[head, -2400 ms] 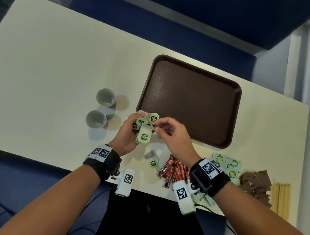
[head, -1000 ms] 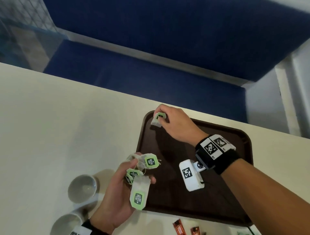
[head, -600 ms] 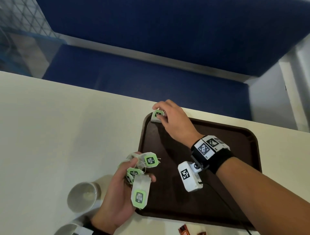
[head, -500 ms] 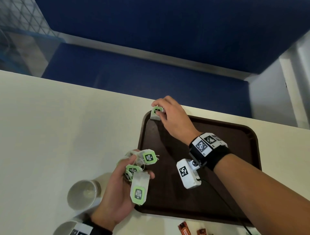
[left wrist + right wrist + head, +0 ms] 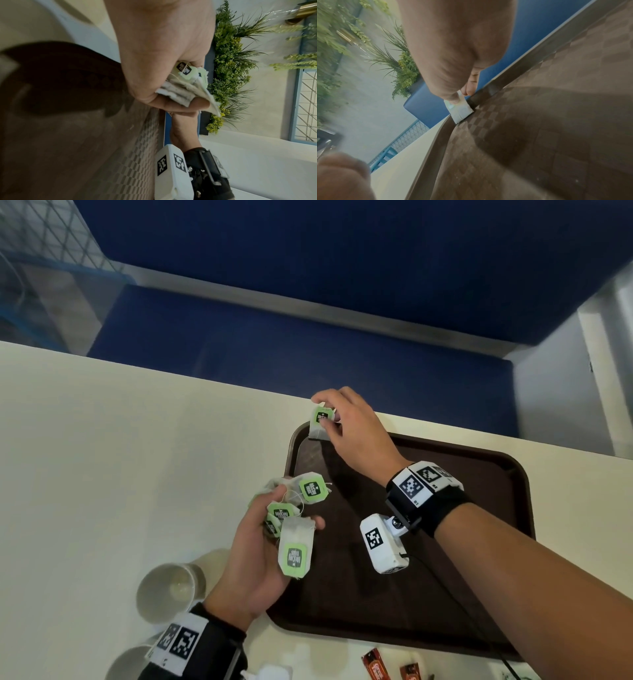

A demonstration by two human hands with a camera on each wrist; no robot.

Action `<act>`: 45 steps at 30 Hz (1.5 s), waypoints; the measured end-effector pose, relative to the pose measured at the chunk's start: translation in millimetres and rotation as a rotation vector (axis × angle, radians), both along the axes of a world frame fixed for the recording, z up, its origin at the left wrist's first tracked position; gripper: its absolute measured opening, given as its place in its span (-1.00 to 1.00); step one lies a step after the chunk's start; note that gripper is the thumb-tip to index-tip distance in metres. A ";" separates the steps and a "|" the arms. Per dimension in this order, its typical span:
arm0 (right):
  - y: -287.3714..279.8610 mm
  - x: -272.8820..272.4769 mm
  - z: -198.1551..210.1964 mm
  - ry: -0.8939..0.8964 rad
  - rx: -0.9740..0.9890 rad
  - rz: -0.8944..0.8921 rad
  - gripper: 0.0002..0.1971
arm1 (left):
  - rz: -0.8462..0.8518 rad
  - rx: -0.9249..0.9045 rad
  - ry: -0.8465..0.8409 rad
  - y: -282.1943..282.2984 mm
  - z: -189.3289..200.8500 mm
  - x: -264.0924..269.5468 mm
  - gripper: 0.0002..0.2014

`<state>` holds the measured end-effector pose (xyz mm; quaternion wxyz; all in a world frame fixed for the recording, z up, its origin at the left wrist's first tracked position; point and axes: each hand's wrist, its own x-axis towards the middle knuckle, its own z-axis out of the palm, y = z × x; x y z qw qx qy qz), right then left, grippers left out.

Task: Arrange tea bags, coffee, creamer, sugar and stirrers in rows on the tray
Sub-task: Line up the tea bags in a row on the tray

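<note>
The right hand [image 5: 352,433] has carried one white paper tea bag with a green tag [image 5: 321,422] out from the bunch to the far left corner of the dark brown plastic tray [image 5: 496,474], and over the last second it has been settling it there. Thumb and fingertips pinch the bag at its tag; from the right wrist view its lower edge touches the tray floor right against the raised rim, while the top is tilted up in the fingers. So this first bag is down but not yet let go.

The left hand [image 5: 255,549] waits over the near left edge of the tray, fingers curled round a loose bunch of the same green-tagged tea bags [image 5: 296,529], one dangling lower than the rest. It has hardly shifted.

That corner looks like the start of the first row, with every other bag to follow beside it. Two pale paper cups [image 5: 169,587] stand on the cream table [image 5: 102,457] to the left, and red sachets [image 5: 376,666] peek in at the near edge, untouched.
</note>
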<state>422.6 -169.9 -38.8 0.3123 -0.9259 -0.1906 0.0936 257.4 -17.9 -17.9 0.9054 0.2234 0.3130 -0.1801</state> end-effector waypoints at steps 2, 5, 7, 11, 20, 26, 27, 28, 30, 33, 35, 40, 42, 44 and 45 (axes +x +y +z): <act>-2.1 1.5 -0.7 0.010 -0.002 -0.001 -0.64 | 0.019 -0.009 0.001 -2.9 0.9 7.5 -0.65; -5.5 2.5 -2.3 0.004 0.016 -0.017 -0.58 | 0.051 -0.031 -0.007 -6.7 0.1 16.9 -0.76; -8.7 1.8 -3.5 -0.010 0.022 -0.031 -0.55 | 0.068 -0.047 -0.008 -8.9 -3.6 21.7 -0.74; -15.6 -10.9 6.9 -0.066 0.144 -0.165 -0.66 | 0.133 -0.060 -0.026 -10.5 -14.1 27.2 -0.62; -21.7 -78.9 41.5 0.457 0.595 -0.227 -0.68 | 0.228 -0.073 -0.067 -10.7 -23.4 37.1 -0.30; -16.1 -83.5 26.8 0.399 0.685 -0.355 -0.87 | 0.142 0.052 -0.140 -15.8 -14.8 42.2 -0.83; -16.4 -82.3 26.3 0.391 0.708 -0.367 -0.89 | 0.141 0.052 -0.147 -15.8 -14.9 42.3 -0.88; -17.6 -81.3 26.9 0.381 0.729 -0.376 -0.90 | 0.144 0.045 -0.156 -15.4 -16.3 41.6 -0.92; -19.7 -78.8 30.4 0.374 0.769 -0.392 -0.90 | 0.158 0.030 -0.155 -15.2 -19.9 39.2 -0.91; -20.5 -75.7 35.4 0.356 0.779 -0.388 -0.91 | 0.151 0.010 -0.140 -13.8 -20.2 35.8 -0.89; -20.6 -72.7 35.7 0.314 0.758 -0.388 -0.96 | 0.138 -0.007 -0.115 -13.3 -16.3 33.5 -0.89; -20.3 -54.7 24.7 0.183 0.598 -0.379 -0.95 | 0.166 -0.034 -0.069 -9.3 -9.5 26.5 -0.83; -17.6 -44.6 18.7 0.152 0.505 -0.348 -0.96 | 0.166 -0.037 -0.064 -5.4 -6.8 24.2 -0.89; -12.2 -36.2 12.3 0.155 0.415 -0.305 -0.98 | 0.162 -0.036 -0.066 -1.2 -4.5 22.5 -0.88; -10.6 -33.4 8.7 0.164 0.377 -0.290 -0.98 | 0.161 -0.033 -0.064 -0.2 -3.9 21.7 -0.86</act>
